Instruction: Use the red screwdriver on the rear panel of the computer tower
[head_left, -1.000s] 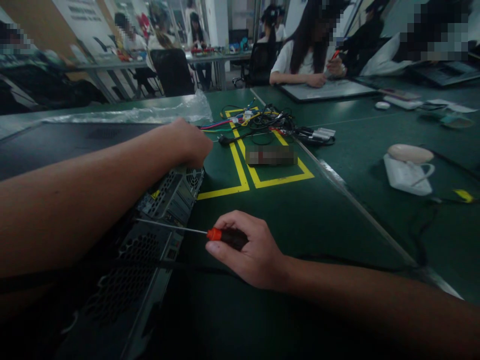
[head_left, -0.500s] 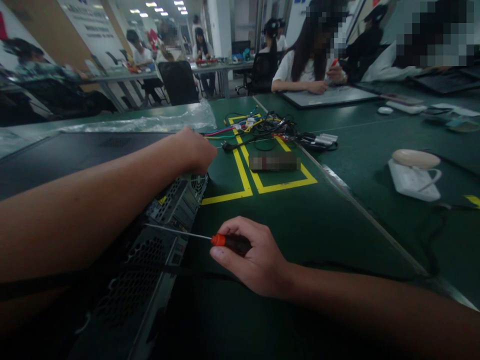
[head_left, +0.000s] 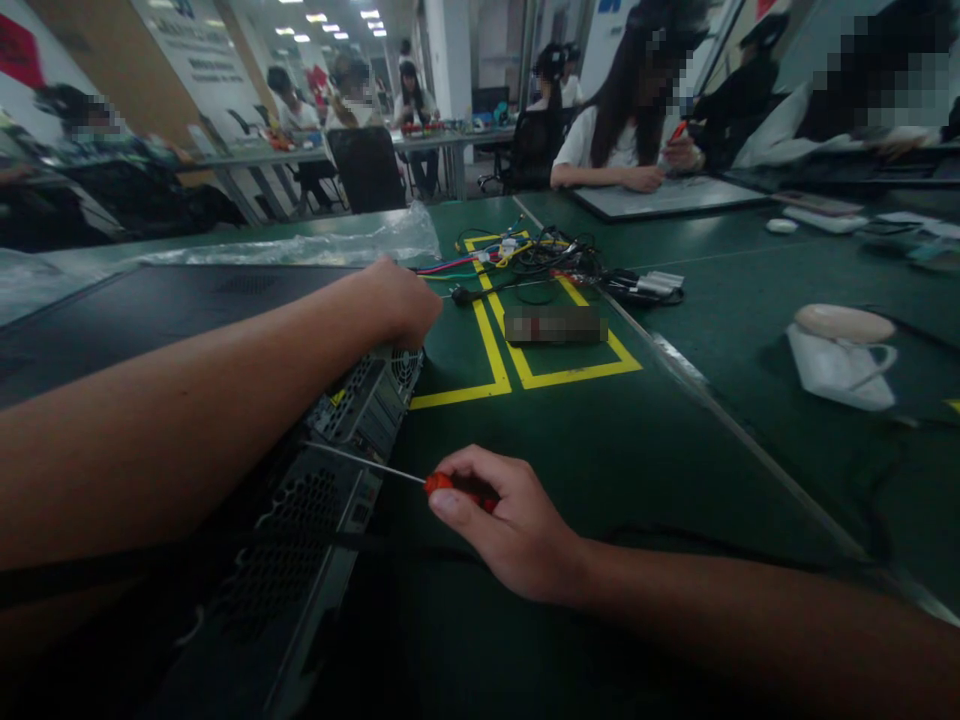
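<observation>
My right hand is closed round the red and black handle of a screwdriver. Its long thin shaft points left, and the tip meets the rear panel of a computer case that lies on its side. Perforated vents, metal ports and a round fan grille show on that panel. My left hand is bent down over the far corner of the case, its fingers curled and mostly hidden. The left forearm crosses over the case and covers part of it.
A tangle of cables lies beyond the case, near a pixelated dark block inside yellow tape on the green table. A lidded white cup stands at right. Clear plastic wrap lies behind. Co-workers sit farther back.
The handle has turned in my right hand, so more red shows on it now. The tip stays at the rear panel. The whole view has shifted slightly; my left hand keeps its place on the case.
</observation>
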